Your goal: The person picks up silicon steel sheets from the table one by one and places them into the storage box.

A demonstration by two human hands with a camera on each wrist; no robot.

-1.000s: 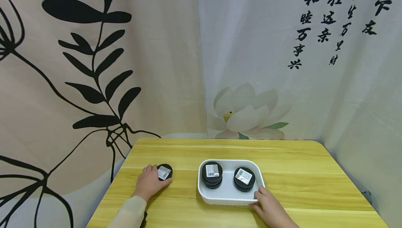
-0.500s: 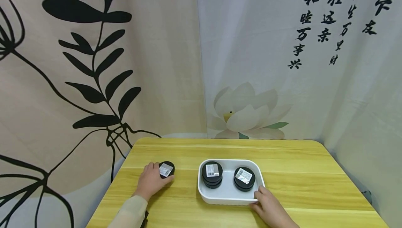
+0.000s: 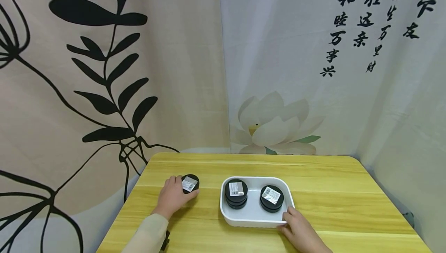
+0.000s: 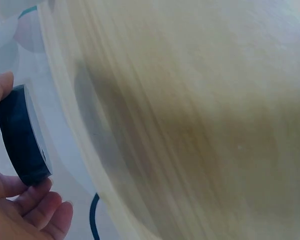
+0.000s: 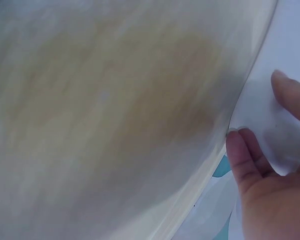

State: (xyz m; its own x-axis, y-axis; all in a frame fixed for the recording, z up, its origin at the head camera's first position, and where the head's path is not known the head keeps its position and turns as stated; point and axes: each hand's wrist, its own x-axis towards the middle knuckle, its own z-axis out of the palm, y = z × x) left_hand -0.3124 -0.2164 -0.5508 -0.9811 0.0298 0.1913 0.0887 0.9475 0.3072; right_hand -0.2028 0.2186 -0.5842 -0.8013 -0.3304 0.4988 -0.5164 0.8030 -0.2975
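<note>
My left hand (image 3: 172,199) grips a flat, round black disc (image 3: 190,183) with a white barcode label on its upper face. It is over the left side of the table, left of a white tray (image 3: 251,222). In the left wrist view the disc (image 4: 20,135) shows a smooth dark side and a pale underside, held between thumb and fingers. Inside the tray stand two short stacks of similar discs, a left stack (image 3: 236,199) and a right stack (image 3: 271,204), each topped by a barcode label. My right hand (image 3: 297,226) pinches the tray's front right corner.
A wood-grain table (image 3: 334,191) carries the tray and has rounded far corners. Behind it hangs a cloth backdrop (image 3: 188,71) with plant prints, a lotus and black writing. A dark strap (image 3: 165,241) shows at the left wrist.
My left hand has moved to the right and slightly away from me, carrying the black disc closer to the tray. My right hand and the tray stay in place.
</note>
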